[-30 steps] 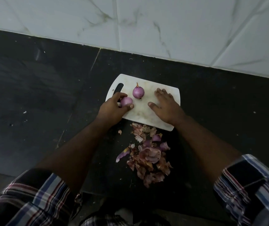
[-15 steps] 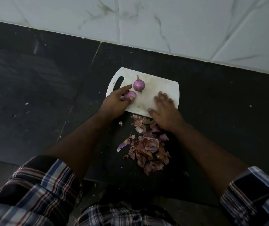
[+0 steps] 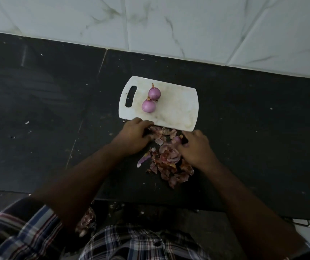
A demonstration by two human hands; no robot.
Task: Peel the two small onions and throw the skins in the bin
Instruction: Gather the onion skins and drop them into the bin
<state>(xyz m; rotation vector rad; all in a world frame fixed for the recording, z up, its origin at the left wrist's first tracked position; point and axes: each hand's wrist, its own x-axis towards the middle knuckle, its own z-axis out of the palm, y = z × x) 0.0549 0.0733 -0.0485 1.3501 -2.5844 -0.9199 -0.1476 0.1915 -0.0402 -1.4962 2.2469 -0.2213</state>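
Two peeled purple onions lie touching on a white cutting board: one further back, the other nearer me. A pile of onion skins lies on the black counter just in front of the board. My left hand rests at the pile's left edge, fingers curled onto the skins. My right hand is at the pile's right side, fingers curled around some skins. Both hands are off the onions.
The black stone counter meets a white marble-tiled wall behind the board. Small crumbs dot the counter. More skins show below the counter's front edge near my shirt. No bin is visible.
My left hand let go of the nearer onion, which now lies against the other one. Both hands drew back off the board onto the skin pile.
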